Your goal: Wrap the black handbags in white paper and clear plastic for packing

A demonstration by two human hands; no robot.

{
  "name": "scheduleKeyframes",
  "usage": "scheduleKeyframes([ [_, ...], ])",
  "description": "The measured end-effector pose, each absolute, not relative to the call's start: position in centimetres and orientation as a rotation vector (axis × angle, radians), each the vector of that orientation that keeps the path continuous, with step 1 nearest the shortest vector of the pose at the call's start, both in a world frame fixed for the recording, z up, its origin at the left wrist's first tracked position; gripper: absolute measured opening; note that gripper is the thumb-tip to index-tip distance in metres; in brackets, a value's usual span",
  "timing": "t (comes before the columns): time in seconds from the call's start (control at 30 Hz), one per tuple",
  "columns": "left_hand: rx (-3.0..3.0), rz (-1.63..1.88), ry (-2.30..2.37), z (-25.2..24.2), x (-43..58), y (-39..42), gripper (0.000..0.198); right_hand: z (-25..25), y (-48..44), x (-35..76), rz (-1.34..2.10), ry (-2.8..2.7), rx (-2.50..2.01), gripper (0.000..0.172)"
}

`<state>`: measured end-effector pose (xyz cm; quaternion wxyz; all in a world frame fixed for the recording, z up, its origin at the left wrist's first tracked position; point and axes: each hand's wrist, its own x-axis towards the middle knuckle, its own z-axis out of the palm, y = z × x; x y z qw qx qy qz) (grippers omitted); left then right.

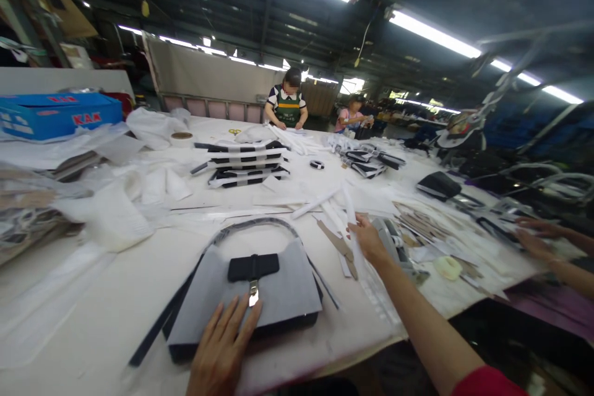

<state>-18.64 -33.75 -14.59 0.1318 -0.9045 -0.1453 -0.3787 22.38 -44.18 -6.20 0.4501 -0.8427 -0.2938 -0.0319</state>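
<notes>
Head view shows a dark handbag [297,320] lying on a white table [346,343] directly before the person, its curved handle [260,221] pointing away. The left hand [226,335] lies flat on the lower front of it, fingers slightly spread and pressing down rather than gripping, just beside the metal clasp [253,294]. The right hand [369,242], its fingers partly bent, reaches to a white strip [351,226] right of the bag; whether they have closed on it I cannot tell. Judging by how things lie, the work on this bag is partly done: a pale sheet [283,288] already covers the front, with the dark tab [253,267] and clasp showing over it, while a long strap [155,329] sticks out loose at the left and no white band crosses the bag. Farther back, a stack of dark pieces [245,164] does carry pale bands across it (they look nearer to finished). As for containers, the handbag appears closed, so its inside is hidden; the blue box [60,116] at the far left doesn't reveal its contents, and the clear plastic bag [28,223] below holds small pieces too blurred to name.
</notes>
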Motion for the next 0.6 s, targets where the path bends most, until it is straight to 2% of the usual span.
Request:
scheduleKeyframes([
  [0.17, -2.576, -1.158, -0.452, -14.7, -18.3, -34.1, 0.053, -2.9, -49.9, 15.5, 0.327, -0.722, -1.671, 0.055],
  [0.33, -2.664, -1.05, -0.412, -13.8, -18.4, -34.0, 0.052, -2.1, -55.6, 9.5, 0.571, -1.152, -1.767, 0.034],
  [0.4, -2.83, -0.906, -0.399, -12.5, -18.6, -33.3, 0.052, -2.7, -57.1, 7.3, 0.598, -1.353, -1.839, 0.03],
  [0.53, -3.175, -0.526, -0.255, -8.3, -18.8, -31.7, 0.052, -4.7, -57.8, 2.7, 0.551, -1.729, -1.796, 0.037],
  [0.6, -3.221, -0.45, -0.239, -6.3, -18.6, -31.3, 0.048, -5.8, -56.8, 0.8, 0.427, -1.857, -1.733, 0.038],
])
